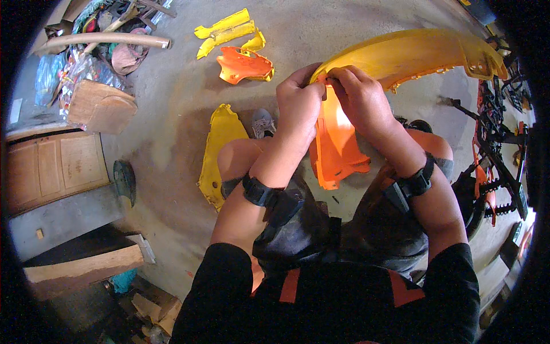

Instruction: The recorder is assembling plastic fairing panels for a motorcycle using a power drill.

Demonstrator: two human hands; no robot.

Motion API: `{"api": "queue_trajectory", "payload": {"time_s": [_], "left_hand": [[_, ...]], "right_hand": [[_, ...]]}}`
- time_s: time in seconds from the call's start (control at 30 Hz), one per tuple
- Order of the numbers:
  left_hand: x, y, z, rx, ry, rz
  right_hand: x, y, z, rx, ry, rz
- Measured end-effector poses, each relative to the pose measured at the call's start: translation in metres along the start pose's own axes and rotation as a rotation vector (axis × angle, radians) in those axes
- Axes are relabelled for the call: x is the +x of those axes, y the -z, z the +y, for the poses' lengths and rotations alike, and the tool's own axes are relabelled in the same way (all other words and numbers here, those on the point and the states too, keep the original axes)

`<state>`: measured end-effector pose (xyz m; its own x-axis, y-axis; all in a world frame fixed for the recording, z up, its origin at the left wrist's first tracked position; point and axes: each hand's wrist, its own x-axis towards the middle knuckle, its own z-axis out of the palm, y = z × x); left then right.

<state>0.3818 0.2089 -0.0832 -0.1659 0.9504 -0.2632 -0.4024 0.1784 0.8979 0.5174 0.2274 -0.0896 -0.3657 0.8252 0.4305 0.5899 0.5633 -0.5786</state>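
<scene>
A long curved yellow plastic panel [401, 54] arcs from between my hands out to the right. Below its near end an orange plastic panel [338, 143] hangs down between my knees, and the two pieces meet at my fingertips. My left hand [299, 103] is closed, thumb and fingers pinching the joined end from the left. On the other side of that joint my right hand [362, 98] is closed too, its fingertips pressed against the top of the orange panel. Whatever small part lies under the fingertips is hidden.
On the floor ahead lie several yellow strips [226, 31] and an orange panel [246, 64]. A long yellow panel [220, 155] rests by my left knee. Cardboard [103, 106] and bagged clutter fill the left, near a wooden drawer front [57, 163]. Black machine parts [492, 149] stand right.
</scene>
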Motion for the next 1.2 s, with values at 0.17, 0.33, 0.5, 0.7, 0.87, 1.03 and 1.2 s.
{"api": "queue_trajectory", "payload": {"time_s": [0.17,0.33,0.5,0.7,0.87,1.03,1.2], "left_hand": [[0.001,0.000,-0.001,0.028,0.025,0.010],[0.003,0.005,-0.005,-0.045,0.062,0.009],[0.005,0.006,-0.005,-0.025,0.088,0.012],[0.001,0.001,-0.003,0.039,0.071,0.056],[0.003,0.001,-0.003,0.015,0.031,0.035],[-0.001,-0.004,0.003,0.120,0.011,0.068],[0.001,-0.004,0.005,0.141,-0.003,0.077]], "right_hand": [[-0.001,-0.005,0.003,0.115,-0.060,0.041],[-0.003,-0.010,0.001,0.131,-0.176,0.027],[-0.005,-0.021,0.001,0.169,-0.236,0.092],[-0.008,-0.029,0.002,0.074,-0.231,0.146],[-0.007,-0.026,-0.002,-0.069,-0.162,0.111],[-0.005,-0.028,-0.008,-0.156,-0.229,0.030],[0.001,-0.025,-0.001,-0.164,-0.199,-0.016]]}}
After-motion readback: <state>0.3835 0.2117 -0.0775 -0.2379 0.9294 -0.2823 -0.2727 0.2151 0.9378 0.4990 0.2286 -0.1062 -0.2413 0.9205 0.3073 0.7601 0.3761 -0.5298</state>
